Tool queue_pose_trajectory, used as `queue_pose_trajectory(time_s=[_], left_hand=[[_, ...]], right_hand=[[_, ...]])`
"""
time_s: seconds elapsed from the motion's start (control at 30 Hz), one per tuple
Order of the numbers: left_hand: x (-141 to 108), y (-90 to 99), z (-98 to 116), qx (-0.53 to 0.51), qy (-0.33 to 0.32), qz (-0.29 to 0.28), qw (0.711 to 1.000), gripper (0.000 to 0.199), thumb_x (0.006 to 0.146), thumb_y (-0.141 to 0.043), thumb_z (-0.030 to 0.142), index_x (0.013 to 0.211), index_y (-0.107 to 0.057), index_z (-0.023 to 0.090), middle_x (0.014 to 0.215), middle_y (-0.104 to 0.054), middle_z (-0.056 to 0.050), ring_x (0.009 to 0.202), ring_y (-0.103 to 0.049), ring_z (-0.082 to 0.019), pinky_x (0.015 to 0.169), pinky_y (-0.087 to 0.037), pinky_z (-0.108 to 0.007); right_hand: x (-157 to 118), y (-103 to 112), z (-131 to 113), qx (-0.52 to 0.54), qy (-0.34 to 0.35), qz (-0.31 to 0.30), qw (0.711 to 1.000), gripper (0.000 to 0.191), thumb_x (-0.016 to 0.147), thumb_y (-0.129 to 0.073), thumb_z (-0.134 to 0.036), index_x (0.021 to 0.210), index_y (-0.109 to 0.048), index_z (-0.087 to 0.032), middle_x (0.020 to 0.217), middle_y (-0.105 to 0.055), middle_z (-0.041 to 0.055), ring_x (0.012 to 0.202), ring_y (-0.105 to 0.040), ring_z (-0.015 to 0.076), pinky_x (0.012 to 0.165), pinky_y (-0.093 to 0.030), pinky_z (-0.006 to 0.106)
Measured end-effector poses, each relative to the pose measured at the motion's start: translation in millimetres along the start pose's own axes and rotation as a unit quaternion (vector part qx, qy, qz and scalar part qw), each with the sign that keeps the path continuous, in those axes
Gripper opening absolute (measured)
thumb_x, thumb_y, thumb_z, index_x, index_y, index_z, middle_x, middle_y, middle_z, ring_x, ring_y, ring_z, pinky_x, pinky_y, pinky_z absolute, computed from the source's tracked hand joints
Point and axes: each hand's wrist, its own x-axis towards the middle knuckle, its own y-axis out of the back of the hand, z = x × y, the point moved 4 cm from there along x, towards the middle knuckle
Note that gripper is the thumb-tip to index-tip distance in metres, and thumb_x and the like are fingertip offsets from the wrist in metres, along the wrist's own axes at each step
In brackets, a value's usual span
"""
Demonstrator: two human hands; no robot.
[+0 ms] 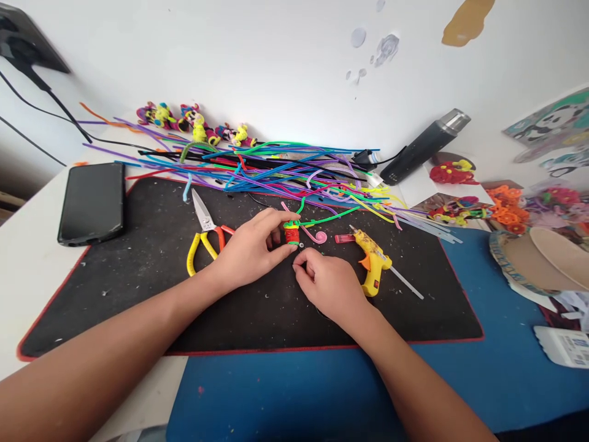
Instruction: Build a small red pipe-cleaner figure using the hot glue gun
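Observation:
A small coiled pipe-cleaner piece (292, 234), banded in green, yellow and red, is gripped upright between the thumb and fingers of my left hand (255, 244). Loose green stems run out from its top. Just below and right of it, my right hand (324, 279) is closed in a pinch; a thin dark strand seems to be at its fingertips, too fine to name. A tiny pale ring (301, 245) shows between the two hands. Behind them lies a pink pipe cleaner (321, 237) curled into a spiral at one end.
Scissors (205, 224) lie left of my left hand, and a yellow glue gun (375, 261) with its stick lies right. A phone (92, 202) is at far left. Many pipe cleaners (267, 169), several small figures (197, 123) and a dark flask (426, 146) line the wall.

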Motion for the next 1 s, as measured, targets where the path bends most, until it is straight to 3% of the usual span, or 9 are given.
queue_pose_trajectory(time_s=[0.33, 0.77, 1.0], left_hand=[[-0.5, -0.9, -2.0, -0.002, 0.000, -0.004, 1.000, 0.046, 0.091, -0.066, 0.018, 0.137, -0.064, 0.026, 0.100, -0.060, -0.001, 0.077, -0.062, -0.015, 0.074, -0.054, -0.031], [-0.5, -1.4, -1.5, -0.003, 0.004, -0.010, 1.000, 0.048, 0.090, -0.066, 0.015, 0.137, -0.064, 0.025, 0.103, -0.060, -0.001, 0.077, -0.062, -0.013, 0.074, -0.054, -0.029], [-0.1, -1.0, -0.6, 0.002, 0.006, -0.011, 1.000, 0.048, 0.089, -0.066, 0.016, 0.136, -0.065, 0.024, 0.102, -0.060, -0.001, 0.077, -0.063, -0.014, 0.075, -0.054, -0.031]], right_hand=[[-1.0, -3.2, 5.5, 0.035, -0.010, 0.030, 0.999, 0.009, 0.089, -0.067, -0.014, 0.088, -0.070, -0.022, 0.058, -0.053, -0.0075, 0.055, -0.049, 0.0125, 0.058, -0.026, 0.027], [-1.2, -1.6, 3.5, 0.021, 0.006, 0.016, 1.000, 0.008, 0.098, -0.066, -0.019, 0.099, -0.073, -0.022, 0.059, -0.056, -0.0068, 0.055, -0.052, 0.0141, 0.058, -0.026, 0.029], [1.8, -3.4, 2.5, 0.028, 0.005, 0.049, 0.998, 0.009, 0.090, -0.066, -0.014, 0.089, -0.070, -0.023, 0.057, -0.054, -0.0075, 0.054, -0.050, 0.0132, 0.057, -0.025, 0.028]])
